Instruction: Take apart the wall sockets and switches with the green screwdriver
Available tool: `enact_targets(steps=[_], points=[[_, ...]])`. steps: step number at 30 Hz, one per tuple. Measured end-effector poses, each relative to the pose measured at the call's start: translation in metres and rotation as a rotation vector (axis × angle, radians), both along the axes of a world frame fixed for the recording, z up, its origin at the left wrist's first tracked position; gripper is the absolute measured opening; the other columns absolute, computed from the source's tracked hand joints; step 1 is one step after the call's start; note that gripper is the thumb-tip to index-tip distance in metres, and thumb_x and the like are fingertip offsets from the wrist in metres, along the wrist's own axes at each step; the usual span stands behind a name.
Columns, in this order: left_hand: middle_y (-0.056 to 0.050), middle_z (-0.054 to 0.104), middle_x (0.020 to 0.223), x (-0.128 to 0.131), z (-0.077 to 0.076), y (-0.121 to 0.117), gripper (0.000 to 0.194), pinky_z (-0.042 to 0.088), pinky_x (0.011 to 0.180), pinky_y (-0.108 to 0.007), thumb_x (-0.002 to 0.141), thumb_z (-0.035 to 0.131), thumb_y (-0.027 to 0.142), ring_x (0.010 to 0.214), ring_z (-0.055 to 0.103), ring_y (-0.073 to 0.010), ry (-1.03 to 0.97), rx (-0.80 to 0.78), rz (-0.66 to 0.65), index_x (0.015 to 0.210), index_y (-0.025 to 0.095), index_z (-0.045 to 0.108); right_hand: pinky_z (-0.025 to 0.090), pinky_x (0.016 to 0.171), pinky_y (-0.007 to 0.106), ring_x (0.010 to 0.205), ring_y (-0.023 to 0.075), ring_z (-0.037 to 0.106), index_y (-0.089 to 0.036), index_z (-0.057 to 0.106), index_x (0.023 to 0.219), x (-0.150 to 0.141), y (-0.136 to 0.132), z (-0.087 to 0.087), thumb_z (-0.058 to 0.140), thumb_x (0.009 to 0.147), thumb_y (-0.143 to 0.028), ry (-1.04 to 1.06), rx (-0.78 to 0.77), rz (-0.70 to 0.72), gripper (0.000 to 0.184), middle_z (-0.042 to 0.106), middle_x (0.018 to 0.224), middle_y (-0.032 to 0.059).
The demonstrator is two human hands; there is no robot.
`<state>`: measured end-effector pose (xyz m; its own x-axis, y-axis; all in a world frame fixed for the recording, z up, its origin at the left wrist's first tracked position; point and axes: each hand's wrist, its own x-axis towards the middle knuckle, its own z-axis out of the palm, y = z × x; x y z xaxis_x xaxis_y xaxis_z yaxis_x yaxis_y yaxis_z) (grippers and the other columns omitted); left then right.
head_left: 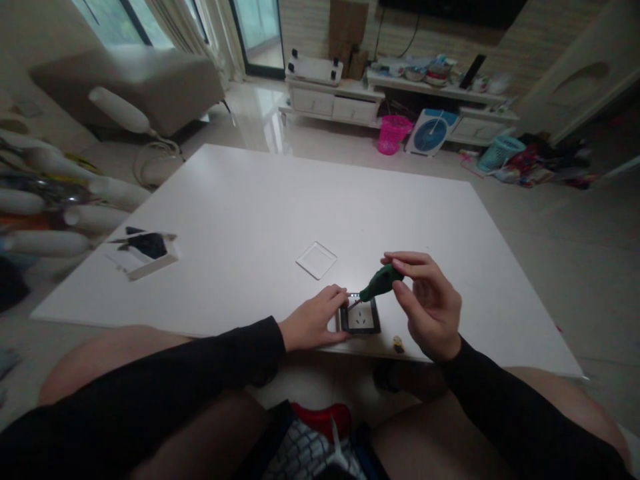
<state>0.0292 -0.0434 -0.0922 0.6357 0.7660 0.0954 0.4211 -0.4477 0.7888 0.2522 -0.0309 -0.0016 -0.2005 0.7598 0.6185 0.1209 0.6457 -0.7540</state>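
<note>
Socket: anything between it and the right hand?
Only the green screwdriver in the right hand, its shaft angled down to the socket. Nothing else visible between; left hand holds the left edge.

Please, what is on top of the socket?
The tip of the green screwdriver, held in the right hand, is at the upper left of the socket. Fingers of the left hand hide part of its left edge.

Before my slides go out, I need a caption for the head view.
Left hand steadying a black-framed socket, right hand angling a green-handled screwdriver down to it.
</note>
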Motion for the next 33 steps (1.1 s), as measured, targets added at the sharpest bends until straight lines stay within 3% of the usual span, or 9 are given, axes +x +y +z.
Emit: enact_targets(steps=[3,8,14,16,20,26,33], points=[[-0.013,0.053,0.134,-0.0002,-0.0002,-0.0004,0.053,0.052,0.108,-0.049,0.082,0.082,0.033,0.125,0.055,-0.0315,-0.001,-0.003,0.003,0.124,0.021,0.051,0.058,0.094,0.052,0.114,0.0266,0.069,-0.031,0.071,0.127,-0.001,0.0002,0.0007,0.066,0.095,-0.008,0.001,-0.01,0.042,0.039,0.07,0.123,0.0077],[-0.012,0.052,0.136,-0.0003,-0.0022,-0.0007,0.049,0.051,0.109,-0.048,0.083,0.082,0.035,0.127,0.055,-0.0307,-0.001,0.003,0.01,0.12,0.022,0.053,0.055,0.074,0.038,0.09,0.0205,0.063,-0.032,0.074,0.11,0.0017,0.0026,0.0008,0.084,0.081,-0.013,-0.051,0.094,-0.143,0.036,0.063,0.099,0.0021],[-0.013,0.054,0.133,-0.0005,-0.0035,-0.0002,0.048,0.052,0.107,-0.047,0.083,0.082,0.036,0.124,0.056,-0.0306,0.003,0.015,0.004,0.119,0.022,0.053,0.057,0.095,0.053,0.115,0.0269,0.068,-0.031,0.069,0.127,0.0022,0.0003,0.0025,0.06,0.099,-0.016,-0.01,-0.044,0.028,0.033,0.068,0.126,0.0085],[-0.012,0.054,0.132,-0.0002,-0.0031,-0.0004,0.048,0.053,0.105,-0.047,0.084,0.081,0.036,0.122,0.057,-0.0302,-0.001,0.016,0.004,0.12,0.022,0.053,0.058,0.093,0.052,0.112,0.0262,0.069,-0.031,0.07,0.127,0.0011,-0.0006,0.0024,0.062,0.098,-0.015,-0.021,-0.036,0.032,0.034,0.07,0.123,0.0079],[-0.012,0.054,0.133,0.0005,-0.0017,-0.0011,0.046,0.053,0.106,-0.048,0.085,0.079,0.037,0.123,0.056,-0.0305,-0.011,0.019,0.015,0.121,0.023,0.053,0.057,0.079,0.042,0.096,0.0221,0.066,-0.032,0.074,0.119,0.0015,0.0003,0.0013,0.079,0.086,-0.015,-0.056,0.073,-0.096,0.037,0.067,0.105,0.0036],[-0.013,0.054,0.133,0.0002,-0.0019,-0.0004,0.049,0.052,0.107,-0.047,0.083,0.082,0.036,0.124,0.056,-0.0304,-0.002,0.02,0.007,0.12,0.022,0.053,0.057,0.094,0.052,0.113,0.0269,0.068,-0.03,0.07,0.131,0.0011,-0.0023,0.0039,0.06,0.099,-0.015,-0.053,-0.024,0.027,0.037,0.069,0.124,0.0088],[-0.012,0.055,0.134,-0.0004,-0.002,-0.0001,0.048,0.052,0.107,-0.047,0.082,0.082,0.034,0.125,0.056,-0.0307,-0.023,0.011,0.003,0.119,0.022,0.054,0.059,0.076,0.041,0.095,0.0227,0.067,-0.034,0.074,0.12,0.0001,-0.003,0.0022,0.078,0.086,-0.013,-0.064,0.096,-0.059,0.04,0.068,0.106,0.0046]])
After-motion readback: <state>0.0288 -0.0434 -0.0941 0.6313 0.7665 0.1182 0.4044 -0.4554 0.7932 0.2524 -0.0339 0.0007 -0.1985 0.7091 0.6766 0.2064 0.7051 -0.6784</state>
